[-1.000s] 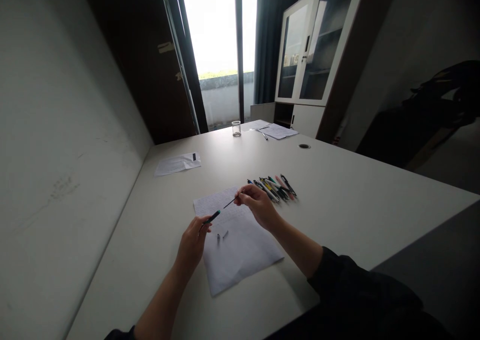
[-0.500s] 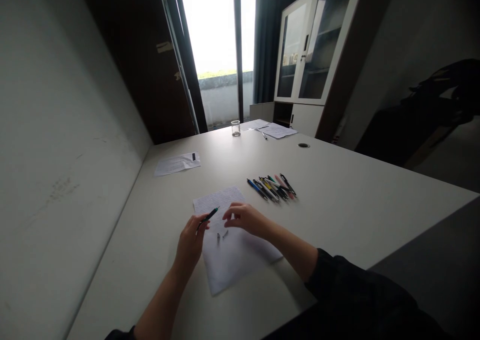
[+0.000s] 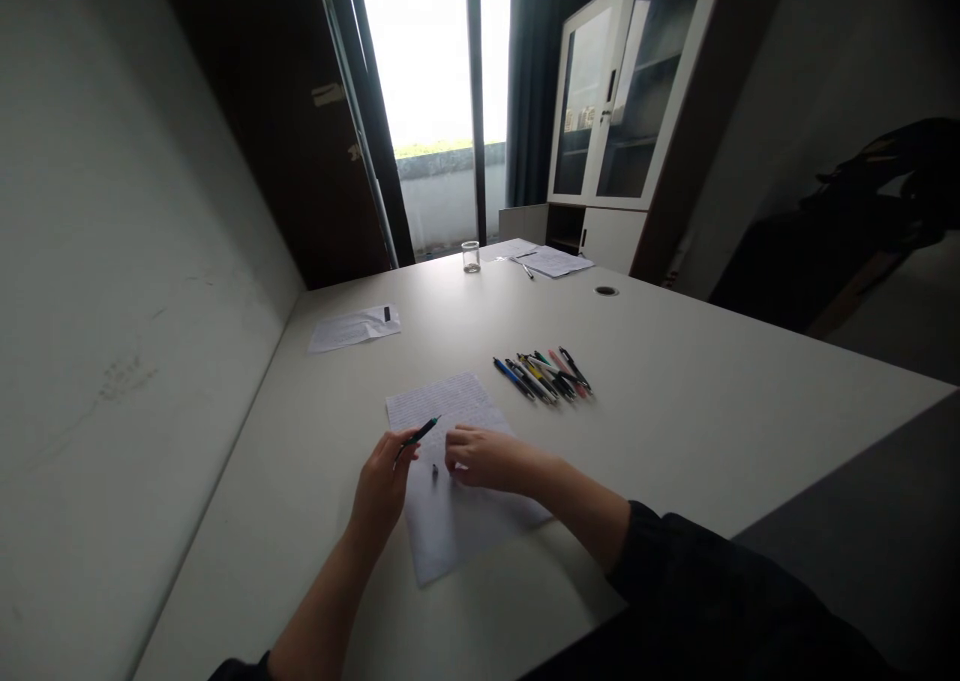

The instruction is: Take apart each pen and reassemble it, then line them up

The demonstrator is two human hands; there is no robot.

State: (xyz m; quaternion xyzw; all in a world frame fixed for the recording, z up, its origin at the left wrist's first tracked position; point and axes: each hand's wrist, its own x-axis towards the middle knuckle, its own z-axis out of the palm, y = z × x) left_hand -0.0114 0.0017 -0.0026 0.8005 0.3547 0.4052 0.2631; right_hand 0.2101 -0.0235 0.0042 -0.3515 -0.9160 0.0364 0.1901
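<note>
Upright and tilted to the right, a dark pen with green parts is pinched in my left hand. Its thin tip points up toward my right hand. My right hand rests low over the written sheet of paper, its fingers curled together and pointing down at the sheet. Whatever those fingertips grip is hidden. Between the two hands a small silvery and dark pen part lies on the paper.
A row of several pens lies beyond my right hand. Farther off are a glass beaker, stacked papers with a pen, a plastic-sleeved sheet and a cable hole. A wall borders the table's left.
My right hand has come down onto the paper and its fingers have closed over the spot where a second small silvery part lay. That part is now hidden. My left hand has barely moved.
</note>
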